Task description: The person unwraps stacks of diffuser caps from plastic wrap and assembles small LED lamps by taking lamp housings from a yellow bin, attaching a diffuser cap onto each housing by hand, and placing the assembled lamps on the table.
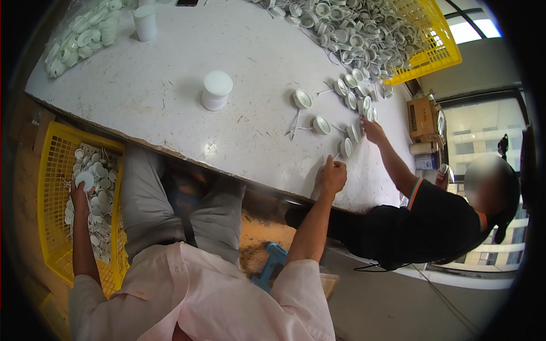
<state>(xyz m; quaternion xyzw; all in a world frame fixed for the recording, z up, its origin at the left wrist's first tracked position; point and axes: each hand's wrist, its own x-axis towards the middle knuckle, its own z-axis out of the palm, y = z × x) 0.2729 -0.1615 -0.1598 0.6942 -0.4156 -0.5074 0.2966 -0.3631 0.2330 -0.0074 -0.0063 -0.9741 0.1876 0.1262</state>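
Down at the left, my left hand (80, 194) holds a white round lamp fitting (85, 181) over a yellow crate. Many similar white fittings (98, 213) with thin wires lie heaped in that crate. On the right part of the table, my right hand (334, 175) has its fingers curled together. Its fingertips are right beside a white cup-shaped fitting (346, 149) and its thin wire; what they pinch is too small to make out. Two more fittings, one (321, 125) and another (303, 99), rest farther in with their wires trailing.
A co-worker's hand (372, 131) reaches into fittings across from my right hand. A large pile (364, 40) spills from a tipped yellow crate (435, 54). White round stacks, one (217, 91) and another (145, 24), stand on the table (159, 108). A bag of white parts (85, 37) lies far left.
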